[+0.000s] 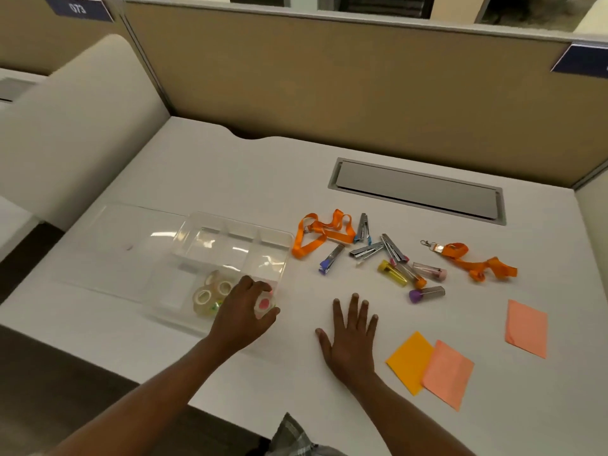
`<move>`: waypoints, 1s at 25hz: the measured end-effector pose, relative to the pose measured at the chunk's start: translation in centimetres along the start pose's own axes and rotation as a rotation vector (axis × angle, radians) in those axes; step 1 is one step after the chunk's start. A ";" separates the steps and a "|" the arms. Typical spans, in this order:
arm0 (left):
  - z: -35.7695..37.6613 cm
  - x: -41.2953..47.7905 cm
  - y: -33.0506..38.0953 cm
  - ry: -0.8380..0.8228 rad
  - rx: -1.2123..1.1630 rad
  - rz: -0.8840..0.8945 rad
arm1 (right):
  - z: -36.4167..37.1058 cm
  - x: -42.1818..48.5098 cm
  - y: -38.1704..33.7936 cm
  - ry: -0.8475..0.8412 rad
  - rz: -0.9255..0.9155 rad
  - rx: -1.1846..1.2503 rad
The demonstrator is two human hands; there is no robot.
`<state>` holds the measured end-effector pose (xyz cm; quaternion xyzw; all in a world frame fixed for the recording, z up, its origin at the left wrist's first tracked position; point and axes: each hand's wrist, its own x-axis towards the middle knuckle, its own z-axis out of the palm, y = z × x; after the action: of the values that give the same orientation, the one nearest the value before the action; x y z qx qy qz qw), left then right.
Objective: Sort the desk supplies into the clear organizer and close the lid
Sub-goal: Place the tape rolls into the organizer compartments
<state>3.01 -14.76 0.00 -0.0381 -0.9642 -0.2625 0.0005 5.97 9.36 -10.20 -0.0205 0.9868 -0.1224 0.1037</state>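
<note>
Head view: left hand [241,311] grips a small clear tape roll with pink core [265,304] over the clear plastic compartmented organizer's [283,245] near corner; right hand [352,337] rests open, flat. Roll looks light, rigid, slick; pinch its rim.

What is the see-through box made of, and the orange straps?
The organizer looks like clear, glossy hard plastic: the desk shows through and lights glint on it. The two orange lanyards look like woven fabric ribbon, since they fold limply.

A blue sign [78,8] on the partition's top left corner reads "073", seen mirrored.
</note>
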 end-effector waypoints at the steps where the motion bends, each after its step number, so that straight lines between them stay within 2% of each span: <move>1: -0.6 -0.5 -0.9 0.012 -0.003 -0.018 | 0.2 0.2 -0.6 0.004 0.024 0.001; 7: -2.7 -1.7 -6.0 0.086 0.068 -0.095 | 1.3 0.7 -2.5 0.058 0.109 0.002; 12: -2.1 -1.8 -8.8 -0.004 0.177 -0.077 | 1.6 0.5 -2.5 0.094 0.100 -0.011; 21: -2.6 -0.9 -8.6 -0.016 0.245 -0.055 | 0.9 0.4 -2.6 0.080 0.108 0.014; 25: -2.7 0.7 -6.7 0.025 0.271 -0.004 | 0.3 0.6 -2.8 -0.016 0.109 0.050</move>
<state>1.78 -21.80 -1.06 -0.0326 -0.9908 -0.1302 0.0171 5.51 6.54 -9.93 0.0351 0.9822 -0.1412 0.1186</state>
